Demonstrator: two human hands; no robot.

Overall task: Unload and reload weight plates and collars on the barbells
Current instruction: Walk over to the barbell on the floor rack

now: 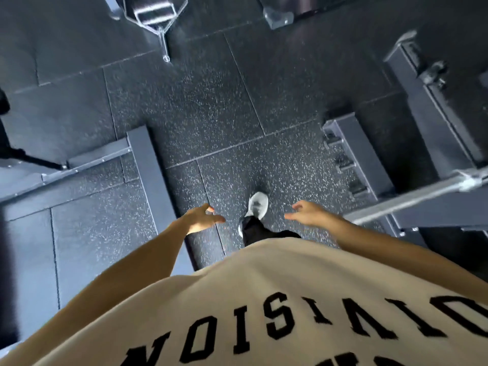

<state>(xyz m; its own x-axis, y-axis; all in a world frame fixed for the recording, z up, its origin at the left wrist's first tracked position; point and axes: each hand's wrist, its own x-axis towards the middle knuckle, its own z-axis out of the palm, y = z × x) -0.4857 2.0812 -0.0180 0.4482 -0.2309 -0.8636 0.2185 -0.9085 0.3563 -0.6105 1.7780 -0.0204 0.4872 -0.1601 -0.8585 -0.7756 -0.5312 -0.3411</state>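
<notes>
Head view, looking straight down onto speckled rubber floor tiles. Landmark — the white shoe, stepping forward near frame centre.

Left hand just left of the shoe, fingers spread, grip open, holding nothing. Right hand just right of the shoe, fingers loosely curled, grip open, also empty. Both bare forearms reach out from a beige shirt with black lettering.

Barbell lies right of the shoe — a silvery shaft running toward the frame's right edge, blurred; whether plates or collars sit on it cannot be told. Dark steel rack frame beyond it. Another dark frame beam left of the shoe. Bench-like equipment far ahead of the shoe.
</notes>
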